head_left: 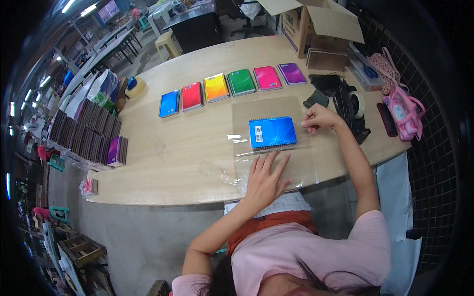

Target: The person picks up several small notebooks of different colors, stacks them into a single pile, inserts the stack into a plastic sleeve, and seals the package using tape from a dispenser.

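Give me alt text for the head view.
A blue spiral notebook lies on a clear plastic sheet on a wooden table; the left hand presses the sheet flat, the right hand pinches its edge. Six coloured notebooks line up behind.

A blue notebook with a white label and a black wire edge is seen under a clear, shiny plastic sheet. The tabletop is coloured pale wood. A row of notebooks is laid out in blue, red, yellow and orange, green, pink and purple. A pink bag and a black tape holder are seen at the right.
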Demonstrator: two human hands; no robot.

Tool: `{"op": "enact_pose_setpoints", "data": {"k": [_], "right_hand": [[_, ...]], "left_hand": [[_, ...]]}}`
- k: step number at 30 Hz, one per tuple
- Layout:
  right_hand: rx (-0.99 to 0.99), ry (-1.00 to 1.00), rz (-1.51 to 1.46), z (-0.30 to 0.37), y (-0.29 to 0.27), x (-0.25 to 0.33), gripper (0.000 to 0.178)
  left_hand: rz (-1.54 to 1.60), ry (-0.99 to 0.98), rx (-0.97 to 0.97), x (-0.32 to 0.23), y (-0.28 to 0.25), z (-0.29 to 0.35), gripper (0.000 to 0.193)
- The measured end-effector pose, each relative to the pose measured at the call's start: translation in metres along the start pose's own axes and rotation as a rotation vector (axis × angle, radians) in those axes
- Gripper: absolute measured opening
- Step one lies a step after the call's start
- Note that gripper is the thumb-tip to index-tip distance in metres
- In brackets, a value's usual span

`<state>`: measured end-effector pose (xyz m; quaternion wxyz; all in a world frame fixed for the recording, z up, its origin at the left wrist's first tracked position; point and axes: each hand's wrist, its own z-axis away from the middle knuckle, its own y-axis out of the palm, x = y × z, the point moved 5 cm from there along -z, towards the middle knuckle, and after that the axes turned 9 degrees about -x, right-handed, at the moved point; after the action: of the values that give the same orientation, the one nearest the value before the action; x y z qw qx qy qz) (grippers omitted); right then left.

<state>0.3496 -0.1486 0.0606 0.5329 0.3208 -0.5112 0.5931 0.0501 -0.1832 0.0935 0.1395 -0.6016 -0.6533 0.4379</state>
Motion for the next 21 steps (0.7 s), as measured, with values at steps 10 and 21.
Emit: {"op": "enact_pose_setpoints", "data": {"k": [10, 21], "right_hand": [[-0.558, -0.491, 0.686, -0.009, 0.005, 0.058, 0.029], [0.203, -0.019, 0.708, -0.114, 0.070, 0.038, 0.086]], "left_hand": [[-0.175, -0.084, 0.012, 0.023, 0.035, -0.033, 0.082], [-0.223, -0.136, 0.034, 0.022, 0.037, -0.033, 0.082]]}}
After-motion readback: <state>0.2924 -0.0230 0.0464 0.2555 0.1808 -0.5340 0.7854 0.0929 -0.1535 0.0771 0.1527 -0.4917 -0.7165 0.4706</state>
